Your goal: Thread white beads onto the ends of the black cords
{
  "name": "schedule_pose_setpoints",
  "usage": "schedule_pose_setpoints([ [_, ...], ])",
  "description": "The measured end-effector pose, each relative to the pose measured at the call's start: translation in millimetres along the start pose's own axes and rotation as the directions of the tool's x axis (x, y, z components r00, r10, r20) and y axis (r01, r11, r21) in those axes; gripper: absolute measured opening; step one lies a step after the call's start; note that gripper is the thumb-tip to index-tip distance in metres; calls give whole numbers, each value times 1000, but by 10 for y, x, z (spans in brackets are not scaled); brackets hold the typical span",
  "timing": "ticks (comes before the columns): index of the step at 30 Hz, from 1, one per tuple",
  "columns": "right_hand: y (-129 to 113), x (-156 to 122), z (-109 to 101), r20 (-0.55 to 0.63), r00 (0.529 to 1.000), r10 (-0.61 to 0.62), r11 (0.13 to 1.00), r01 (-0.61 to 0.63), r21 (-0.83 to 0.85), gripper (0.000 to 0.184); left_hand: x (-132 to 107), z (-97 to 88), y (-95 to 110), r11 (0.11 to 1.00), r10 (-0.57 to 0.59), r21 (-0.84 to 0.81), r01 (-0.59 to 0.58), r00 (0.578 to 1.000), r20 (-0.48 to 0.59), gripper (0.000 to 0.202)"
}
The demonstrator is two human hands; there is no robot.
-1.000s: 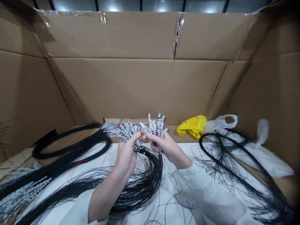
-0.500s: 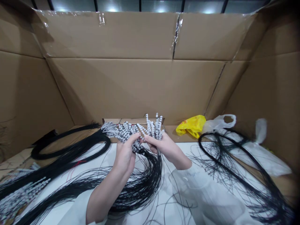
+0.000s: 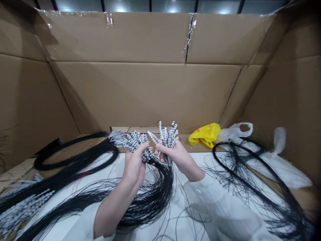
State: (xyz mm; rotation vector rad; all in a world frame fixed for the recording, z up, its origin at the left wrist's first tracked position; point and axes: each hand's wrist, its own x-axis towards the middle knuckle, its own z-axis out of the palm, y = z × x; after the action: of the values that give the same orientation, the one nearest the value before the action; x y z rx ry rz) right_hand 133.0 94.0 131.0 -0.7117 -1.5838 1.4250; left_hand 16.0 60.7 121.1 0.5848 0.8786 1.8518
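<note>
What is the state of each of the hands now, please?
Left hand: closed, holding a bundle of black cords just below their white tips.
Right hand: closed, holding some white tips split from that bundle.

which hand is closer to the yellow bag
Right. The right hand sits just left of the yellow bag, apart from it, gripping white-tagged cords; the left hand grips the same bunch farther left, beyond the right hand.

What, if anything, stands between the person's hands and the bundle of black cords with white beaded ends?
Nothing visible. The left hand and right hand both grip the bundle of cords just below its white beaded ends.
</note>
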Motion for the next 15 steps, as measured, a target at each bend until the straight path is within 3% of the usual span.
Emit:
schedule_pose_setpoints([
  [4,-6,-13,36,18,1000,-14,1000,14,-26,18,-2,0,-17,999,32,-17,-32,998,56,17],
  [9,-9,-21,47,46,999,-15,997,18,-71,18,22,-23,-20,996,21,85,-33,989,144,13],
  [12,-5,-26,32,83,996,-11,998,16,-55,18,16,-35,-8,993,34,104,-48,991,133,12],
  [15,6,-19,24,41,999,-11,1000,10,12,22,-6,-30,10,996,50,76,-56,995,89,14],
])
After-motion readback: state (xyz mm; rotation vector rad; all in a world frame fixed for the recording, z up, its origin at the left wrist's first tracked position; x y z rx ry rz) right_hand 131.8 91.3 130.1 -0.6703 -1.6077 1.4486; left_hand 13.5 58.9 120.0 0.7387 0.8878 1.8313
